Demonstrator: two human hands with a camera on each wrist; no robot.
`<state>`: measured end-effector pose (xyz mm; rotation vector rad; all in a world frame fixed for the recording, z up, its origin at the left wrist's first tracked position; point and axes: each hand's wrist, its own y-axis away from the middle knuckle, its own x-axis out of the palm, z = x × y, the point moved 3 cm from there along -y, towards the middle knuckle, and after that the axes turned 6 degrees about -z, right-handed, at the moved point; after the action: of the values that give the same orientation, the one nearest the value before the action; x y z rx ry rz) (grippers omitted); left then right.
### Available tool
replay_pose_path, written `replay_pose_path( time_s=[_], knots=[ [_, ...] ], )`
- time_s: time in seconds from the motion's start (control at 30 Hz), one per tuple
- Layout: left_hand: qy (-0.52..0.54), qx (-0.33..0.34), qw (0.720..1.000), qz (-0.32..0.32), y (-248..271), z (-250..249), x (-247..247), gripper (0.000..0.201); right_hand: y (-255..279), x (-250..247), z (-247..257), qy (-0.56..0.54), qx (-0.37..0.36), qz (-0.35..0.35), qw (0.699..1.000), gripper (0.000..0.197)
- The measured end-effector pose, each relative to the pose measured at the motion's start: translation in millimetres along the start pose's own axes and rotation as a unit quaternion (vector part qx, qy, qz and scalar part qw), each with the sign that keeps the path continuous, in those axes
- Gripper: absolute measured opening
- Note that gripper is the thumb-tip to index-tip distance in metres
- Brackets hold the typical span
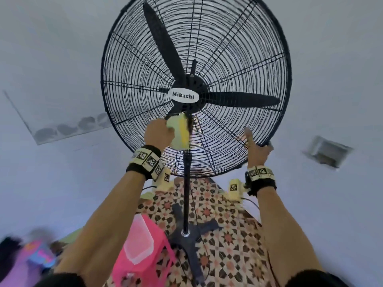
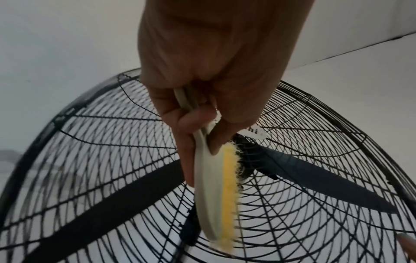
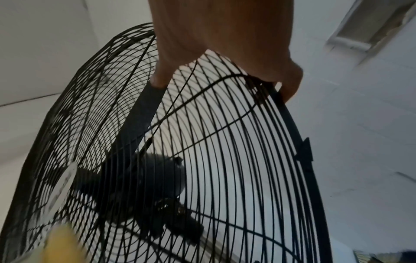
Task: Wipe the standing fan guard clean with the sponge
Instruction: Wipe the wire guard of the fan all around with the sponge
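The sponge point(image 1: 179, 132) is gripped in the left hand point(image 1: 158, 132) and pressed against the fan guard point(image 1: 228, 59) just below the hub badge point(image 1: 183, 95); the guard's lower rim is clasped by the right hand point(image 1: 258, 151).

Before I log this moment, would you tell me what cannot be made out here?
- Head view: whether the sponge touches the fan guard; the left hand covers part of it.
- Right wrist view: the right hand fingertips, hidden behind the guard's rim.
- Head view: items at bottom left, blurred.
- Left wrist view: the hub label, covered by the hand.
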<state>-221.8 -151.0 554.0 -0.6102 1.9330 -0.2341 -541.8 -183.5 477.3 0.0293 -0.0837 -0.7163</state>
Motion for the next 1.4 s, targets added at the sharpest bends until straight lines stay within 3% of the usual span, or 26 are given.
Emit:
replay_pose_path(
  time_s=[0.1,0.23,0.4,0.47,0.63,0.7,0.83,0.93,1.03,1.13,1.27,1.4],
  knots=[
    [-0.037,0.012,0.999,-0.029,3,0,-5,0.027,-8,-2,1,0.019,-0.006,0.001,1.0,0.12],
    [0.059,0.084,0.995,0.022,14,-28,6,0.032,-10,-3,-3,0.001,0.0,0.005,1.0,0.117],
    [0.005,-0.01,1.0,-0.019,16,-5,10,0.03,-11,-3,-3,-0.003,-0.003,0.024,1.0,0.118],
    [-0.011,-0.012,0.999,-0.041,16,-5,3,0.028,-9,1,-2,-0.018,-0.003,0.019,1.0,0.115],
    [0.093,0.09,0.991,0.035,17,-29,14,0.034,-10,1,-5,-0.011,-0.003,0.0,1.0,0.121],
    [0.084,0.062,0.994,0.035,19,-16,24,0.031,-12,-1,-9,-0.005,0.005,0.009,1.0,0.123],
    [0.0,-0.01,1.0,-0.027,27,13,24,0.028,-15,-1,-10,0.003,0.006,0.005,1.0,0.125],
    [-0.006,0.03,0.999,-0.037,28,1,17,0.03,-14,5,-9,-0.018,0.002,0.006,1.0,0.129],
    [0.047,0.098,0.994,0.006,31,-18,26,0.028,-16,4,-10,-0.026,0.003,0.005,1.0,0.122],
    [0.046,0.062,0.997,0.013,33,-6,37,0.031,-18,0,-14,-0.019,0.006,0.02,1.0,0.116],
    [-0.016,-0.001,0.999,-0.028,30,20,31,0.031,-16,0,-11,-0.022,0.001,0.022,1.0,0.114],
    [0.023,0.085,0.996,-0.015,36,-7,36,0.03,-13,5,-10,-0.042,-0.007,0.016,0.999,0.114]
  ],
)
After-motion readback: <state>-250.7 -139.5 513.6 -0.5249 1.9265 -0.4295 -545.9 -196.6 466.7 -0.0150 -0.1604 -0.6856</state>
